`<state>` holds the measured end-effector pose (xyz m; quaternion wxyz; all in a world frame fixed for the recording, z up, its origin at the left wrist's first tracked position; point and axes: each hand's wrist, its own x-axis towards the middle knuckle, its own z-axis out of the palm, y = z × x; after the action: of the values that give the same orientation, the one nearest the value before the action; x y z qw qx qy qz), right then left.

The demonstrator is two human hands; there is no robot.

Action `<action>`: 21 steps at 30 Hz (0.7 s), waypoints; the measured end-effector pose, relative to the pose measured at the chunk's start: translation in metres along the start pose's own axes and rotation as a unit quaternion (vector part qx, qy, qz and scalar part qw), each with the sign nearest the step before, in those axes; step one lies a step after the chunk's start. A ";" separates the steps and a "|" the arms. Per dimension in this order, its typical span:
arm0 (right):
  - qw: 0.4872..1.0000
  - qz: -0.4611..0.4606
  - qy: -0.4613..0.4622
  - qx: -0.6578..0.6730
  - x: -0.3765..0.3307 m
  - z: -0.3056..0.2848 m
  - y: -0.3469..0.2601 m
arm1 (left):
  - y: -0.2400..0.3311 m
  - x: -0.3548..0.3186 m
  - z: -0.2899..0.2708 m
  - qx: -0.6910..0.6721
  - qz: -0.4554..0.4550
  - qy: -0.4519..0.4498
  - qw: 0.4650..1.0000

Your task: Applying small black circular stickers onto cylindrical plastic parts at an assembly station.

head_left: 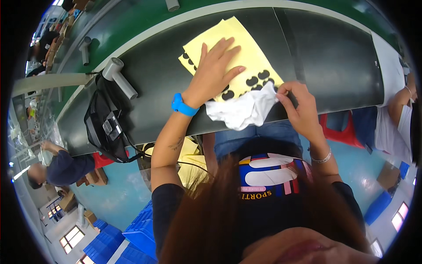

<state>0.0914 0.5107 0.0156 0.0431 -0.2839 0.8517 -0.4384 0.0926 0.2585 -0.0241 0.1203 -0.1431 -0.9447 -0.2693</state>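
Yellow sheets [237, 37] lie stacked at an angle on the dark work surface. Rounded black stickers [252, 81] line the near part of the top sheet, and others show at its left edge. My left hand [215, 68] rests flat on the sheet, fingers spread, with a blue band on the wrist. A crumpled white cloth [239, 112] lies over the sheet's near edge and hangs over the table edge above my lap. My right hand [296, 105] pinches the cloth's right end beside the sheet's near right corner.
A black bag [105, 123] and a grey pipe fitting [121, 78] are on the left of the dark table [154, 57]. More yellow sheets [191, 163] sit below the table edge. Co-workers sit at far left and right. Blue bins [143, 229] stand behind, lower left.
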 end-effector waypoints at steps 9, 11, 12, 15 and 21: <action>0.995 -0.015 0.091 -0.038 0.024 -0.003 0.009 | -0.014 0.016 0.009 0.020 0.065 -0.026 0.997; 0.996 0.008 0.086 -0.021 0.036 0.008 0.013 | -0.013 0.017 0.010 0.034 0.068 -0.023 0.997; 0.997 0.031 0.076 -0.004 0.038 0.013 0.017 | -0.012 0.017 0.011 0.045 0.067 -0.020 0.997; 0.993 0.032 0.081 -0.081 0.038 0.026 0.028 | -0.011 0.015 0.014 0.060 0.070 -0.007 0.996; 0.996 0.053 0.057 -0.032 0.042 0.024 0.030 | -0.010 0.015 0.015 0.069 0.074 0.005 0.995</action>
<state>0.0508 0.4855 -0.0147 0.0088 -0.2140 0.8802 -0.4236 0.0730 0.2621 -0.0368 0.1547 -0.2024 -0.9473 -0.1944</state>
